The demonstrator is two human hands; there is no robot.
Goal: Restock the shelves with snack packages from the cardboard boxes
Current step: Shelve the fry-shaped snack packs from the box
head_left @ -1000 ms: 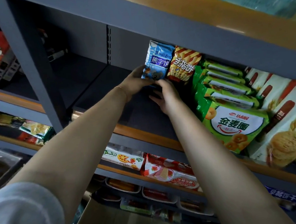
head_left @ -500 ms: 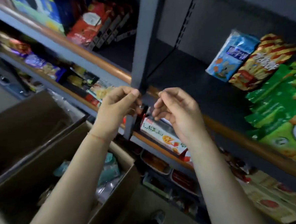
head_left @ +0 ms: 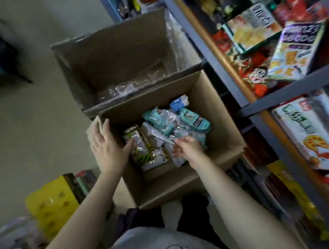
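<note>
Both hands drop from the shelf into the near cardboard box [head_left: 213, 121]: left hand [head_left: 108, 147] spread, its fingers on the box's nine-o'clock wall and thumb at the green-striped pack [head_left: 141, 149]; right hand [head_left: 188, 149] loosely curled over the teal packs [head_left: 180, 121], empty. Slick foil could slip from a hasty grab.

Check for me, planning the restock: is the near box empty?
Not empty: the near box is open, with snack packages piled inside.

Print on the shelf boxes [head_left: 299, 50] and box packets [head_left: 194, 120] too blurred to read

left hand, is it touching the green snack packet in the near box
Touching: in the head view, the left hand lies open over the cardboard box wall, its thumb against the green snack packet.
</note>
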